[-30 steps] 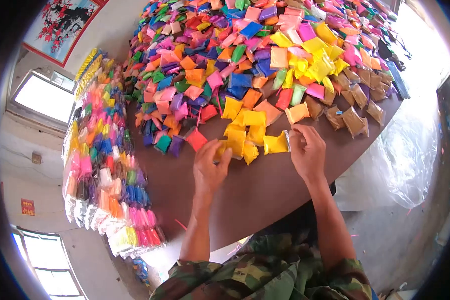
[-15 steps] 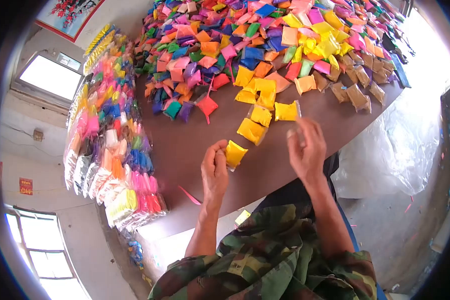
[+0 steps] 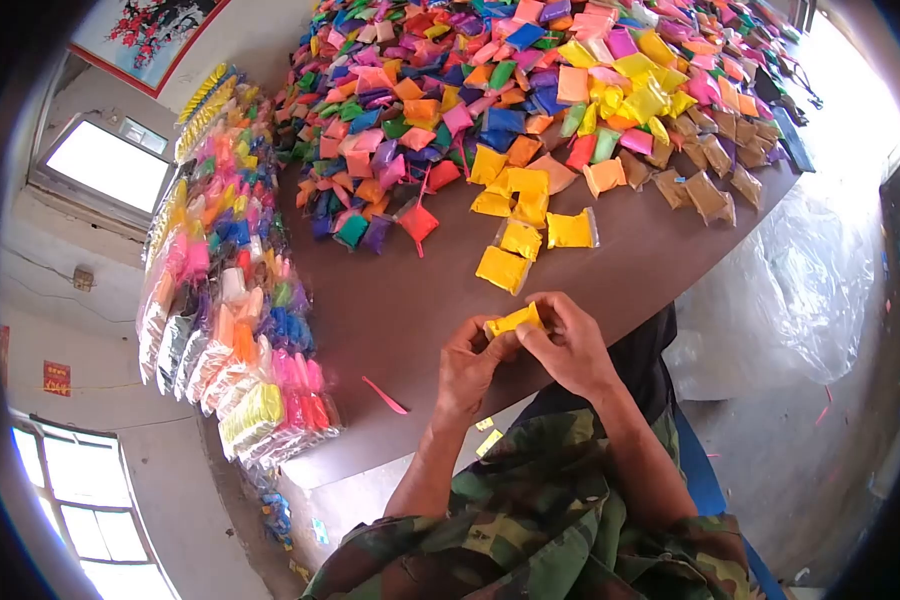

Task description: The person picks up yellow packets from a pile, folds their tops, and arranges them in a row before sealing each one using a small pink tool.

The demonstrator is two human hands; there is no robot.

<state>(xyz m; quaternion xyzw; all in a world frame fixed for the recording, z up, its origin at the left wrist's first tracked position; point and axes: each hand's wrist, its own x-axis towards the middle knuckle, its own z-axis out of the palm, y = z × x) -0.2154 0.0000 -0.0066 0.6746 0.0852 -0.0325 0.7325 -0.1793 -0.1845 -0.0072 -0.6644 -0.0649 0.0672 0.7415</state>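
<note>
Between my two hands, near the table's front edge, is a small yellow packet [image 3: 515,319]. My left hand [image 3: 470,365] grips its left end, with the thumb on top. My right hand [image 3: 572,345] pinches the right end, fingers curled around it. Just beyond my hands lie several more yellow packets in clear wrap, the nearest being a yellow packet [image 3: 502,269] lying flat. Another yellow packet [image 3: 570,230] rests to the right of that group. The undersides of the held packet and some fingertips are hidden.
A large heap of colourful packets [image 3: 530,90] covers the back of the brown table [image 3: 370,310]. Brown packets [image 3: 708,198] lie at the right edge. Stacked bagged bundles [image 3: 235,290] line the left edge. A pink strip [image 3: 384,395] lies front left. Clear plastic sheeting [image 3: 790,290] hangs at right.
My right hand has come left and down to take hold of the yellow packet. My left hand has brought that packet slightly right and closer to my body.
</note>
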